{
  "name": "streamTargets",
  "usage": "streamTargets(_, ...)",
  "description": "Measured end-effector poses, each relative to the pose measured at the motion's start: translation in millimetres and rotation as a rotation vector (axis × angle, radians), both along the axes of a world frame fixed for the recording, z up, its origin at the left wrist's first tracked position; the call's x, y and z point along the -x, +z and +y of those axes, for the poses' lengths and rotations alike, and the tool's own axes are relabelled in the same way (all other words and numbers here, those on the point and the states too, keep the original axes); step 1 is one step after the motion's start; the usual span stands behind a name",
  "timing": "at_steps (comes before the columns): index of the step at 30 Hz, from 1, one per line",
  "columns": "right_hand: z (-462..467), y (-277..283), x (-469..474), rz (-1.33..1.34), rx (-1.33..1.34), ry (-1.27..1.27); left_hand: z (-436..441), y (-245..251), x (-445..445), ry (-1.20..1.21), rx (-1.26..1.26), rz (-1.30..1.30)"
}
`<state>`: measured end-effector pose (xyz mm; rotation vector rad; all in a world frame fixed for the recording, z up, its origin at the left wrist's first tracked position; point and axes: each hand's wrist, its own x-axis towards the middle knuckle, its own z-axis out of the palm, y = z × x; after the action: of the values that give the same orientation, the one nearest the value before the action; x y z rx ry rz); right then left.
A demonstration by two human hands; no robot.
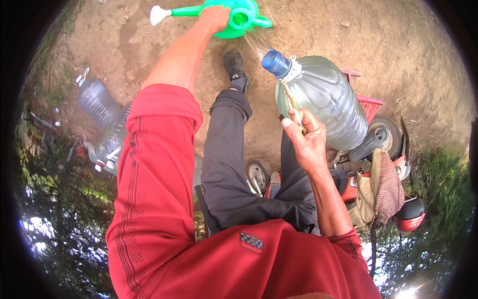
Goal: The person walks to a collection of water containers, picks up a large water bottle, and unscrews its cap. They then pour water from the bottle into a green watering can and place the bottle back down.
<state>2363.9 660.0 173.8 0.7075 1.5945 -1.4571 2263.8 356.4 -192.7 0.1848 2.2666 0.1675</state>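
At the top of the view, my left hand (216, 18) is closed around the handle of a green plastic watering can (228, 33) with a white sprinkler rose (158, 15). A large clear plastic water bottle (325, 101) is tilted, its open blue neck (275, 63) towards the can. From the neck a stream of water (257, 42) runs into the can's round opening. My right hand (310, 144) grips a carrying strap (292, 99) tied at the bottle's white collar. The strap's lower end is hidden in my fingers.
Other plastic bottles (98, 102) stand at the left. At the right is a red motor vehicle with a wheel (384, 136), a draped cloth (388, 187) and a black and red helmet (410, 215). My shoe (233, 61) rests on bare dirt ground (403, 56).
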Motion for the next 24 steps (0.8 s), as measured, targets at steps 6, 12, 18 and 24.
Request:
streamTargets(6, -0.7, -4.7, -0.6, 0.057, -0.006, 0.013, -8.2, -27.5, -11.6, 0.013, -0.065, 0.127)
streamTargets(12, -2.2, -2.0, -1.2, 0.025, -0.017, -0.015, -7.5, -23.4, -12.1, -0.009, -0.059, 0.14)
streamTargets(18, -4.0, -1.8, -0.5, -0.003, -0.016, -0.033, -7.8, -22.0, -12.4, -0.016, -0.055, 0.155)
streamTargets(24, -5.7, -1.7, 1.4, -0.004, -0.021, -0.043, -4.7, -11.6, -11.4, -0.019, -0.058, 0.153)
